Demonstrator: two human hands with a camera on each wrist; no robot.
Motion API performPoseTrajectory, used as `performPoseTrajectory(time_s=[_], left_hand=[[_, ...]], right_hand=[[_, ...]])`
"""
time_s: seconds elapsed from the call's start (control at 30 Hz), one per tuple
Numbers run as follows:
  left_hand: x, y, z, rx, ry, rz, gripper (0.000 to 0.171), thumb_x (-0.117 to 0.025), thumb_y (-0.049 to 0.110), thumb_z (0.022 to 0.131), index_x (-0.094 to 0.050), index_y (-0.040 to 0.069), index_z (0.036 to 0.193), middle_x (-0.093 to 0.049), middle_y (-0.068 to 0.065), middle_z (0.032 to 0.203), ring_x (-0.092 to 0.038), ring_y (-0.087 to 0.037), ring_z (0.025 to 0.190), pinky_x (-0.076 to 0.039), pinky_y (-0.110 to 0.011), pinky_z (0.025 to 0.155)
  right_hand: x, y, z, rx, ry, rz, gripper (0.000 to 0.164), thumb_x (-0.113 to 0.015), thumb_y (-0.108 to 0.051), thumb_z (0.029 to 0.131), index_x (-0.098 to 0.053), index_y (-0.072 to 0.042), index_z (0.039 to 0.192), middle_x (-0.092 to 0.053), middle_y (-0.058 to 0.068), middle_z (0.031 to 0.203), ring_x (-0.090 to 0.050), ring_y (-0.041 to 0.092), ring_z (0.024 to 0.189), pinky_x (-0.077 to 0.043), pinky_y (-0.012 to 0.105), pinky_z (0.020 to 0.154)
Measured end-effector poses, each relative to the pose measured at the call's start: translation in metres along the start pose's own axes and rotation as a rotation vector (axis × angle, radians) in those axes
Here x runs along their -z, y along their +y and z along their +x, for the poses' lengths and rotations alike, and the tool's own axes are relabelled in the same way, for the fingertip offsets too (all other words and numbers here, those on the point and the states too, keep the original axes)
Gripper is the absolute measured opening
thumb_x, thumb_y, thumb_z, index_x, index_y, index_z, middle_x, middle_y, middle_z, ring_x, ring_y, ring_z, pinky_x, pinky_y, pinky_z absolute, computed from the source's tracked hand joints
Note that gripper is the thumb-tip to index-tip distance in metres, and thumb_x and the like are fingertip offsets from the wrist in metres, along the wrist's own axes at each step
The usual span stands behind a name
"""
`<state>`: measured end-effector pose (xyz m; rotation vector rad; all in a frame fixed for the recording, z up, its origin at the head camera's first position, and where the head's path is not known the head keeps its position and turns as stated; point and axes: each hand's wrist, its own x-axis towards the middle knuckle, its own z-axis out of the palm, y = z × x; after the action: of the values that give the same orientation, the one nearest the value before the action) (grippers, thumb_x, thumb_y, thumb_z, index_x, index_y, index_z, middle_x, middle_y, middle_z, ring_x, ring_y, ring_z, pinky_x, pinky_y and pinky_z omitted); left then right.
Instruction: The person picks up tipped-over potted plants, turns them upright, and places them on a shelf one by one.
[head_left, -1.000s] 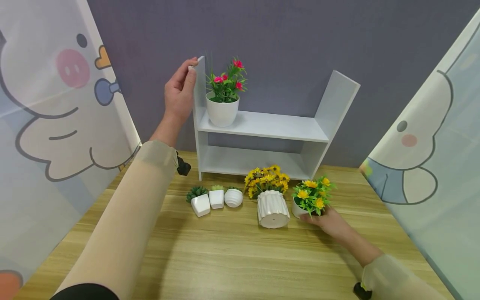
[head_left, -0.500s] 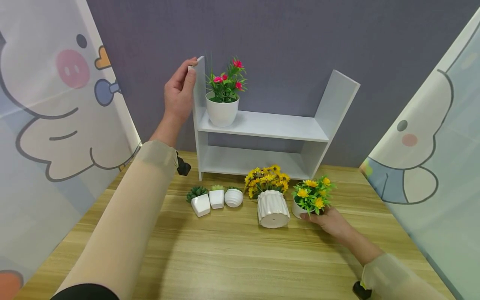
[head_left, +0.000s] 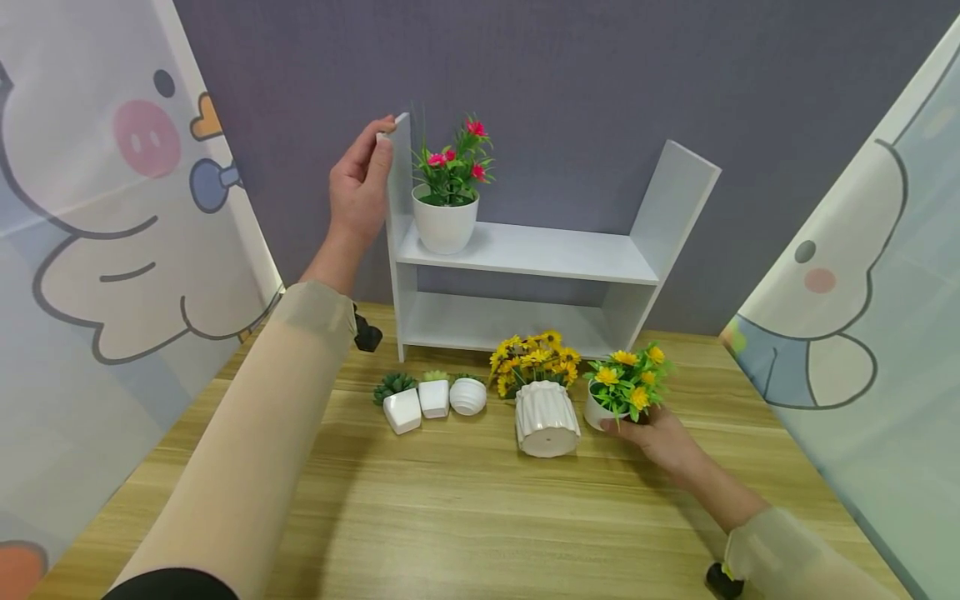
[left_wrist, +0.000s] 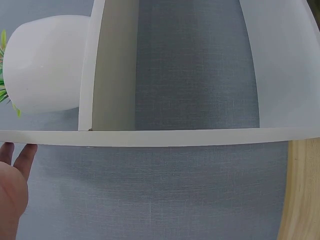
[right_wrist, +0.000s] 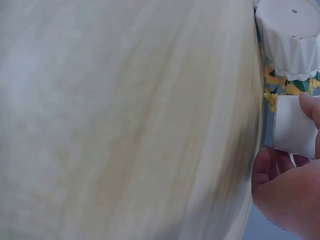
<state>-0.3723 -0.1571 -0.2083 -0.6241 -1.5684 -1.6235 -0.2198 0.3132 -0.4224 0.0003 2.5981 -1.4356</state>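
Observation:
My left hand (head_left: 360,187) grips the upper end of the left side panel of a white shelf (head_left: 551,250); in the left wrist view its fingertips (left_wrist: 25,155) meet the panel edge. My right hand (head_left: 663,437) holds a small white pot of yellow flowers (head_left: 626,383) low on its side, thumb in front. In the right wrist view, that white pot (right_wrist: 294,125) sits between thumb and fingers. Just left of it, a ribbed white pot (head_left: 547,421) with yellow daisies lies tipped, base toward me. A white pot with pink flowers (head_left: 445,221) stands on the upper shelf, far left.
Three little white succulent pots lie tipped in a row on the wooden table (head_left: 480,517): one with dark leaves (head_left: 402,411), a square one (head_left: 433,400) and a round one (head_left: 468,397). A grey wall (head_left: 555,100) rises behind; cartoon-printed sheets (head_left: 135,275) flank both sides.
My right hand has raised the small yellow-flowered pot slightly. The left hand stays in place on the shelf panel, and the other pots have not moved.

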Motion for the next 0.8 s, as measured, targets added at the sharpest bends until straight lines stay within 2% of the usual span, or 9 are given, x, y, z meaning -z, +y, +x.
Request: performPoseTrajectory(time_s=[0.1,0.23,0.3,0.4,0.57,0.7,0.8], left_hand=[[0.000,0.001,0.000,0.001,0.001,0.003,0.036,-0.058,0.017,0.114,-0.070,0.001,0.144,-0.066,-0.009,0.157,-0.056,-0.011,0.151,-0.044,-0.025,0.127],[-0.001,0.002,-0.001,0.003,0.002,0.008,0.036,-0.058,0.017,0.114,-0.069,0.001,0.145,-0.066,-0.009,0.157,-0.057,-0.011,0.150,-0.044,-0.025,0.127],[-0.001,0.002,-0.001,0.001,0.004,0.011,0.036,-0.059,0.016,0.114,-0.069,0.002,0.145,-0.066,-0.009,0.156,-0.057,-0.011,0.150,-0.044,-0.025,0.127],[-0.001,0.003,-0.001,0.002,0.004,0.009,0.036,-0.059,0.016,0.114,-0.069,0.002,0.146,-0.066,-0.009,0.156,-0.057,-0.011,0.150,-0.044,-0.025,0.127],[-0.001,0.005,-0.001,0.026,0.000,0.011,0.036,-0.059,0.017,0.114,-0.070,0.003,0.145,-0.066,-0.007,0.157,-0.055,-0.009,0.151,-0.043,-0.024,0.127],[-0.001,0.004,-0.001,0.034,-0.001,0.007,0.036,-0.059,0.017,0.114,-0.069,0.001,0.144,-0.066,-0.006,0.158,-0.054,-0.008,0.152,-0.043,-0.024,0.127],[-0.001,0.003,0.000,0.034,-0.002,0.005,0.037,-0.059,0.017,0.114,-0.068,0.000,0.145,-0.065,-0.007,0.158,-0.054,-0.009,0.152,-0.043,-0.024,0.128]], right_hand=[[0.000,-0.005,-0.001,0.031,0.010,0.015,0.096,-0.081,-0.039,0.101,-0.027,-0.001,0.170,-0.042,0.029,0.170,-0.045,0.041,0.154,-0.045,0.047,0.124],[0.000,-0.013,-0.001,0.097,0.029,0.049,0.080,-0.081,-0.032,0.102,-0.040,-0.003,0.164,-0.056,0.023,0.161,-0.059,0.025,0.138,-0.055,0.022,0.105],[0.000,-0.018,-0.001,0.122,0.041,0.056,0.074,-0.081,-0.031,0.102,-0.044,-0.002,0.160,-0.060,0.022,0.157,-0.062,0.016,0.129,-0.056,0.016,0.096],[0.002,-0.025,-0.001,0.135,0.039,0.080,0.073,-0.080,-0.030,0.103,-0.044,-0.002,0.160,-0.060,0.021,0.156,-0.063,0.013,0.126,-0.057,0.015,0.094],[0.003,-0.040,-0.001,0.137,0.054,0.085,0.077,-0.079,-0.034,0.103,-0.040,-0.002,0.161,-0.058,0.023,0.157,-0.062,0.021,0.131,-0.058,0.017,0.095],[0.004,-0.052,-0.001,0.159,0.071,0.055,0.071,-0.078,-0.035,0.104,-0.044,-0.002,0.157,-0.064,0.021,0.141,-0.064,0.019,0.115,-0.060,0.026,0.092],[0.006,-0.061,-0.001,0.174,0.073,0.041,0.068,-0.077,-0.037,0.105,-0.045,-0.003,0.155,-0.064,0.019,0.137,-0.063,0.019,0.110,-0.061,0.032,0.093]])
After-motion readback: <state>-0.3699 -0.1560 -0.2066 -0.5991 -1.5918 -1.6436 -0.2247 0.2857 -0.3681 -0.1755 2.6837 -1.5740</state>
